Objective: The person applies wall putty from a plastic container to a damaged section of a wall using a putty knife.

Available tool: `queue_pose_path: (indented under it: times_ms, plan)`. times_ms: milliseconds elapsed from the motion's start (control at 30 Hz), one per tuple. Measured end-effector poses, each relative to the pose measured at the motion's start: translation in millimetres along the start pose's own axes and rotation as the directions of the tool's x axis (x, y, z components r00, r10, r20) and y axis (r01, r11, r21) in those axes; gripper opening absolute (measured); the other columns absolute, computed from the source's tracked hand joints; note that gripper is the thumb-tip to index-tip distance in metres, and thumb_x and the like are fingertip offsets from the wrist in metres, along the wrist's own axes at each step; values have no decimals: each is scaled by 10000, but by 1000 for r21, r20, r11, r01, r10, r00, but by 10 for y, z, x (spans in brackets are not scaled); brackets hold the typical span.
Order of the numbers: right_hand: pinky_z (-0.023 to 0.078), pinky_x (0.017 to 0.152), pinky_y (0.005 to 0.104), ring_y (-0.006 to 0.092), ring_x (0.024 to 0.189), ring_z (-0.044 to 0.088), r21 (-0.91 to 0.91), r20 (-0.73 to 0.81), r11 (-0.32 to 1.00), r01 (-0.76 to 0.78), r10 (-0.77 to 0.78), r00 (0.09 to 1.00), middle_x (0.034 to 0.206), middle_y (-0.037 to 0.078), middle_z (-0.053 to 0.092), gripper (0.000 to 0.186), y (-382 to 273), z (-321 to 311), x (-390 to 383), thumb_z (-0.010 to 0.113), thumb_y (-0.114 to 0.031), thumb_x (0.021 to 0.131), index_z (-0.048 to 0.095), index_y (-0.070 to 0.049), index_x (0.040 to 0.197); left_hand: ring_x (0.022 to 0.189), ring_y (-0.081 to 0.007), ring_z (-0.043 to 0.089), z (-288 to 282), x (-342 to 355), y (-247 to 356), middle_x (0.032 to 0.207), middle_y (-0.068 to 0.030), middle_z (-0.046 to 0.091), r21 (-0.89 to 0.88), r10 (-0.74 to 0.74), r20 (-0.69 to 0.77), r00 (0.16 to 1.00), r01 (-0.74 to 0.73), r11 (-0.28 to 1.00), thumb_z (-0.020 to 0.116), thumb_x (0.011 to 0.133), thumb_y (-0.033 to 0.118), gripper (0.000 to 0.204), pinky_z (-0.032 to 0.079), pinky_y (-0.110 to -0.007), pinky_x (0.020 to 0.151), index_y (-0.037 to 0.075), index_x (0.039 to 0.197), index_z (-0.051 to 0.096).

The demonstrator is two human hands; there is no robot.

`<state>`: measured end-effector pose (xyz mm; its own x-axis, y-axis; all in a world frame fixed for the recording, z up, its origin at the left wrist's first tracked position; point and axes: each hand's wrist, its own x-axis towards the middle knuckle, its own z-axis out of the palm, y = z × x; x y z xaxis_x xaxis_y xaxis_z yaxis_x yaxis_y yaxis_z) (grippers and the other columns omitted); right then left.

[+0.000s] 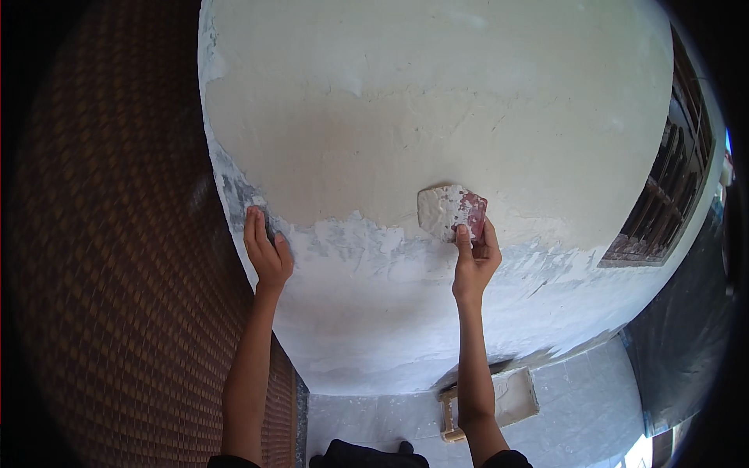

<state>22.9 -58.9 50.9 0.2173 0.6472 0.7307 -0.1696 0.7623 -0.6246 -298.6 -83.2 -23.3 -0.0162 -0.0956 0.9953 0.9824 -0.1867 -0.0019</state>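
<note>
A: The right hand (474, 261) is pressed on a flat scraper blade (451, 210), thumb and forefinger pinching its reddish lower corner. Where does the blade sit?

B: Flat against the plastered wall (437, 117), right where the bare tan coat above meets the white, patchy filler below. The blade itself is smeared with white paste.

A: And the left hand (268, 249)?

B: Open, holding nothing, fingers together and pointing up, resting on the wall's left edge, where grey patches show through the coating.

A: How much room around the blade?

B: Plenty. The tan surface runs wide above and to both sides, and the white band carries on below. Nothing touches the blade but the wall and the hand.

A: What bounds the wall?

B: On the left, its corner edge meets a brown brick-patterned surface (117, 273). On the right, well apart from the blade, a dark wooden window grille (663, 203) is set into the wall.

A: Anything underfoot?

B: A pale tiled floor (577, 390), spattered white, with a shallow tray (507, 398) of pale mix lying near the wall's foot, just behind the right forearm.
</note>
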Motion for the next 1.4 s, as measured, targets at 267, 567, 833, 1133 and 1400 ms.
queue_pose_path:
  times_ms: [267,567,833,1133,1400]
  plan:
    - [466,816,240,99,916,581,103,161,991,-81,64,985,1026,63,628,320,-81,180,-159,610,-54,902,527,41,1196,1300,-376,343,-35,35,1,1348,-239,363,8,10,2,1000,-10,1000,376,968,162,451,318,-467,1068,-109,1328,352]
    - [487,823,266,138,913,597,29,-19,1000,-7,7,1000,1023,115,633,297,73,88,-165,602,-57,907,543,62,1172,1299,-373,345,-41,8,-7,1356,-241,359,13,15,3,1000,-15,1000,374,966,157,451,321,-462,1068,-110,1329,352]
    - [468,800,241,113,922,577,15,180,999,-31,28,983,1028,94,636,314,19,181,-267,623,-105,907,553,40,1177,1299,-373,345,-1,19,28,1355,-236,352,4,-6,9,1000,6,1000,378,964,153,452,321,-461,1069,-105,1334,347]
    - [465,822,255,117,911,587,71,18,997,-35,34,999,1015,84,635,310,117,-211,67,620,-66,899,542,50,1175,1302,-368,342,4,16,17,1359,-233,352,-2,7,-5,1000,-7,1000,373,967,157,453,313,-456,1075,-103,1338,346]
    - [473,812,254,110,891,592,120,15,992,-34,32,999,1016,76,640,316,-37,-184,-5,613,-96,910,537,42,1184,1301,-370,344,-27,14,-3,1362,-236,357,17,4,7,1000,-4,1000,374,968,165,456,314,-457,1071,-106,1334,350]
